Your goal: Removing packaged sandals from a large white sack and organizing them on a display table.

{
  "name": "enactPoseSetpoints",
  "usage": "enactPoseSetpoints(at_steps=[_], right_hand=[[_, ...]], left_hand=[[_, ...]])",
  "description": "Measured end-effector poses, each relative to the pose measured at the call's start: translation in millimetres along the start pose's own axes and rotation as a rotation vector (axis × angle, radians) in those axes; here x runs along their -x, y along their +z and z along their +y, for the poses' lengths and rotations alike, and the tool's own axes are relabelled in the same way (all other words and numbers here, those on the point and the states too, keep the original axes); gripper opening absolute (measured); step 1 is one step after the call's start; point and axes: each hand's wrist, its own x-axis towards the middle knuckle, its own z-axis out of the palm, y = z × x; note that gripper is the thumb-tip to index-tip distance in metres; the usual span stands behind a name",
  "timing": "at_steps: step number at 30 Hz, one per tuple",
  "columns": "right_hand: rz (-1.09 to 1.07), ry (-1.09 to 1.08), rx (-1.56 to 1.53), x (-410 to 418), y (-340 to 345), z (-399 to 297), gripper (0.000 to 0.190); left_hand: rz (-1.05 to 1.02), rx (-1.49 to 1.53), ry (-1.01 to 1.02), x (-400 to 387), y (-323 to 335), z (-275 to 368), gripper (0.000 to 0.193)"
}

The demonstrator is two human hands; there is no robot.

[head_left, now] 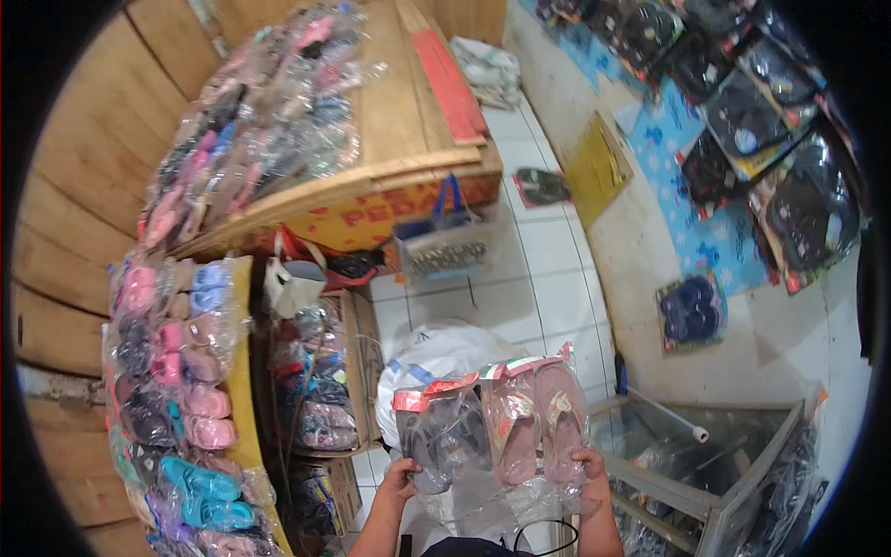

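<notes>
My left hand (401, 477) grips the lower left edge of a plastic-wrapped pair of dark grey sandals (445, 438). A plastic-wrapped pair of pink thong sandals (537, 425) is right beside it, its lower right edge pinched in my right hand (590, 465). Both packs are held side by side in front of me, with red and patterned card strips along their tops. Behind them a white sack (449, 348) with blue markings stands on the tiled floor.
Wrapped footwear lines a wooden shelf (390, 150) and a yellow-edged rack (243, 334) on the left. A cardboard box (358, 369) of packs stands near the sack. At right are a glass display case (696, 487) and a wall hung with packed sandals (692, 311).
</notes>
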Motion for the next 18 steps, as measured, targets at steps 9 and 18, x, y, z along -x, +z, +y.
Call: enactPoseSetpoints(at_steps=[9,18], right_hand=[[-0.263,0.048,0.176,-66,112,-14,0.048],[-0.388,0.352,0.425,-166,317,77,0.054]], left_hand=[[-0.099,0.1,0.327,107,37,55,0.054],[0.073,0.26,0.672,207,-42,114,0.055]])
